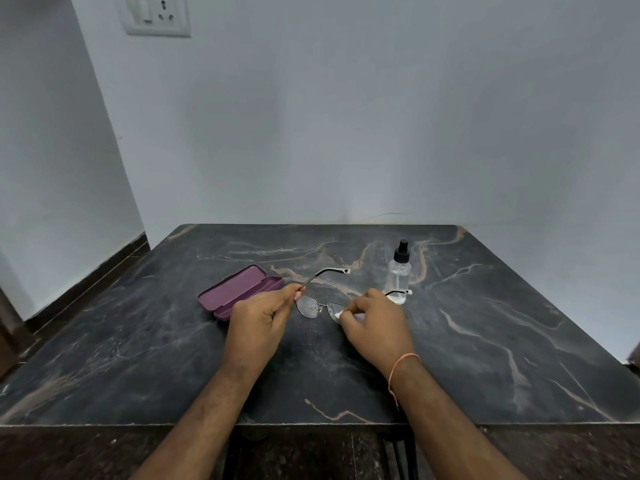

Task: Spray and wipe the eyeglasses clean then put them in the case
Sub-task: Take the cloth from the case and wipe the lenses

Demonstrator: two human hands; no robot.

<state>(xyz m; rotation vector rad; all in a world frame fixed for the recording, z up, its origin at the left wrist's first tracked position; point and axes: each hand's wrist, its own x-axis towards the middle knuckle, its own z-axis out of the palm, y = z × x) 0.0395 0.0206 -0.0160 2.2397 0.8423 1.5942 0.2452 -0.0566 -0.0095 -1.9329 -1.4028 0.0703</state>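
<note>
Pinching eyeglasses (313,306) btwn both hands: left fingers (294,295) on temple, right fingers (341,315) w/ cloth (340,314) on lens.

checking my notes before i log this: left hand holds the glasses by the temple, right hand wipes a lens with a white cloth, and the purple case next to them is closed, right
One detail is wrong: the purple case is open, its lid laid back on the table, as the head view shows. The rest holds: the left hand holds the glasses by the temple and the right hand wipes a lens with a white cloth.
</note>
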